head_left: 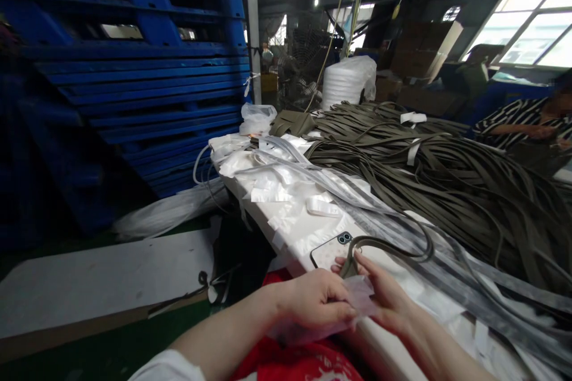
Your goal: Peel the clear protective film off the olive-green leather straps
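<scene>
Close to my body, over the near table edge, my two hands meet. My left hand (315, 300) is closed, thumb against curled fingers, on a thin translucent plastic bag (363, 293). Part of this plastic hangs below the wrist. Facing it, my right hand (386, 292) has its fingers around the end of an olive-green strap (349, 266), beside the plastic. Whether the strap's end is inside the plastic I cannot tell. From my fingers the strap loops up and right across the table. A phone (324, 252) in a light patterned case lies just behind my hands.
White labels (322, 207) and clear plastic strips (330, 181) cover the white table (292, 244). A large heap of olive straps (429, 172) fills its right side. Blue pallets (156, 89) are stacked at left, near a post (252, 30). A person in a striped top (513, 116) sits far right.
</scene>
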Tool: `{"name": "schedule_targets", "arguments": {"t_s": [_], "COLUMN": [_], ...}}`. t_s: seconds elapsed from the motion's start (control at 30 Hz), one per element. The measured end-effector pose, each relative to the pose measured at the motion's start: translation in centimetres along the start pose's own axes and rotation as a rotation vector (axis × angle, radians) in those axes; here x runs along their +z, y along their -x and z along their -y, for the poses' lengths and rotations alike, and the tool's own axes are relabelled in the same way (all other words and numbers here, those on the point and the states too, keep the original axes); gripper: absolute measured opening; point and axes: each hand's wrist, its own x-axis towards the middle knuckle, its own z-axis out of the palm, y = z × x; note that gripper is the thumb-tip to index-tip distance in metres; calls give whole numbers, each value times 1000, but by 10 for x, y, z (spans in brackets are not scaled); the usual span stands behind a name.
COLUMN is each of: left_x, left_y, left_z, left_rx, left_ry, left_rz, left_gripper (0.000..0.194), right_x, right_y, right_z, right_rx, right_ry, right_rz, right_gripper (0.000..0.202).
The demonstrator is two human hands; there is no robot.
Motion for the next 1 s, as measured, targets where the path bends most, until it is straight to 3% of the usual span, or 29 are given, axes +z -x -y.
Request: {"name": "schedule_targets", "arguments": {"t_s": [0.1, 0.23, 0.37, 0.6, 0.73, 0.87, 1.0], "left_x": [5, 5, 3, -1, 3, 10, 11], "left_y": [6, 23, 34, 41, 40, 35, 36], "left_z": [9, 14, 13, 13, 16, 16, 16], "left_rx": [2, -58, -103, -147, -168, -149, -126], "left_ry": [30, -3, -42, 56, 1, -99, -67], "left_rz": [102, 107, 42, -77, -127, -96, -140], "left_gripper": [53, 44, 40, 42, 41, 36, 41], "right_x": [24, 7, -20, -36, -28, -9, -2], "right_y": [13, 18, 23, 29, 26, 22, 26], "right_z": [-41, -35, -34, -44, -47, -54, -52], "right_rx": [117, -114, -114, 65, 177, 48, 56], "right_ry": [-56, 302, 109, -212, -177, -37, 4], "right_rz": [-57, -246, -171, -79, -55, -125, -104], "right_gripper": [38, 46, 36, 39, 44, 30, 29]}}
